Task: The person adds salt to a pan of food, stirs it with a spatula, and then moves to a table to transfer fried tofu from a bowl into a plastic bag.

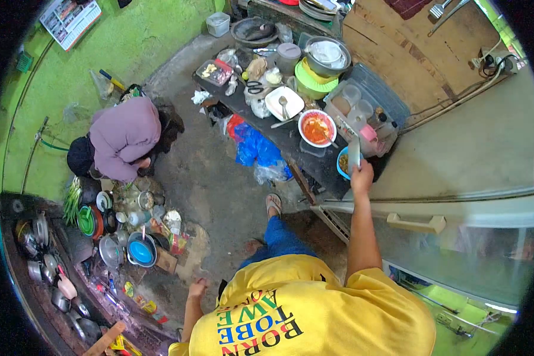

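My right hand (pixel 362 177) is closed round the handle of a knife (pixel 354 153), at the right end of the dark table. The broad blade points away from me, beside a small blue bowl (pixel 343 163) with food in it. A white bowl of red sauce (pixel 317 128) with a spoon stands to the left of the knife. My left hand (pixel 199 288) hangs low at my side, away from the table; its fingers look curled, but what they hold, if anything, is too small to tell.
A crouching person (pixel 123 139) in a mauve top is at the left, beside pots and a blue basin (pixel 141 252). The dark table (pixel 243 108) also bears a white plate (pixel 284 104) and a clear crate (pixel 391 141). A fridge (pixel 457 222) stands at the right.
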The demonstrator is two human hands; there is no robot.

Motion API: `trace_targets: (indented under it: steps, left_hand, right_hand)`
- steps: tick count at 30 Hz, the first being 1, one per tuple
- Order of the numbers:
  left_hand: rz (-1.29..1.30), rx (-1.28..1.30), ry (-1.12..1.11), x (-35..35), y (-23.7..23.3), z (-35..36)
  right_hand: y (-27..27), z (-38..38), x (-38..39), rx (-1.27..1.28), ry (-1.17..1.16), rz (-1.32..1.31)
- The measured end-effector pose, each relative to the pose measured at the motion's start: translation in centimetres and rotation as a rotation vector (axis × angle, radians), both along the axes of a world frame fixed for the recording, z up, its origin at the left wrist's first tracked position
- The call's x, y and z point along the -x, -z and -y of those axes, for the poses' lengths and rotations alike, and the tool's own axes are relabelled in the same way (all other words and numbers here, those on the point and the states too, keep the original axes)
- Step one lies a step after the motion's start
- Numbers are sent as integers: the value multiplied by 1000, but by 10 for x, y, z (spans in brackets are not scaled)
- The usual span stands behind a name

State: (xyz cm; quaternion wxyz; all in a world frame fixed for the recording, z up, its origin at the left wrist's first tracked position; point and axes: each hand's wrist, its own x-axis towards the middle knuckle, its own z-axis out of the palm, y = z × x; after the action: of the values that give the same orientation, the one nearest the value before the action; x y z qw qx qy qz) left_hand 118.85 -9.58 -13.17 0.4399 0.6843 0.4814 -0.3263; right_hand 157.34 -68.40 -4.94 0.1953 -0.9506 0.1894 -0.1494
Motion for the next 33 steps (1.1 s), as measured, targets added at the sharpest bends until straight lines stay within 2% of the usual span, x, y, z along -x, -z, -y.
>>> trace_targets:
  steps: [2, 3, 5, 6, 7, 8, 9, 10, 11, 12, 13, 14, 16, 20, 23, 26, 28, 30, 31, 33]
  left_hand:
    - [27, -69, 834, 53, 37, -27]
    - [29, -66, 833, 77, 53, -34]
    - [-257, -9, 618, 108, 74, -40]
    - [-254, -7, 618, 103, 55, -34]
    - [-175, -11, 709, 95, 21, -24]
    - [-92, -17, 796, 81, -8, -14]
    - [-87, -20, 791, 80, -7, -16]
    - [-87, 24, 614, 80, -7, -18]
    - [-84, 68, 435, 79, -3, -17]
    - [-79, 67, 423, 72, -1, -11]
    - [-127, 49, 169, 60, 3, -6]
    - [-176, 30, -80, 46, 3, -2]
    - [-99, 31, -38, 18, -7, 12]
    - [118, 13, 83, -9, 11, 28]
    - [45, 56, 134, -49, -17, 53]
    - [46, 28, 55, -60, -19, 73]
    - [59, 11, 70, -43, 9, 67]
    - [67, -2, 85, -39, 16, 68]
    - [42, 20, 96, -39, 9, 72]
    - [19, 40, 100, -43, -5, 80]
  right_hand:
    - [-15, 5, 8, -8, -24, 59]
    - [-22, 5, 11, -22, -46, 127]
    - [-32, -1, 17, -72, -89, 166]
    - [-37, -6, 19, -125, -132, 203]
    - [-46, -16, 23, -165, -151, 101]
    - [-38, -26, 28, -179, -184, 204]
    - [-38, -37, 30, -54, -195, 155]
    - [-39, -47, 30, 72, -208, 106]
    - [-35, -54, 28, 56, -209, 92]
    - [-31, -62, 26, 40, -211, 76]
    - [-27, -67, 24, 45, -147, -40]
    - [-14, -64, 19, 45, -153, -38]
    - [32, -48, 10, 121, -136, -50]
    - [55, -32, -1, 269, -156, -124]
    - [80, -21, -12, 224, -153, -197]
    - [79, -22, -18, 251, -102, -327]
    - [43, -44, -33, 308, -44, -269]
    - [24, -59, -62, 39, -40, -68]
    - [29, -58, -85, -31, -154, -171]
    - [47, -74, -134, -56, -373, 56]
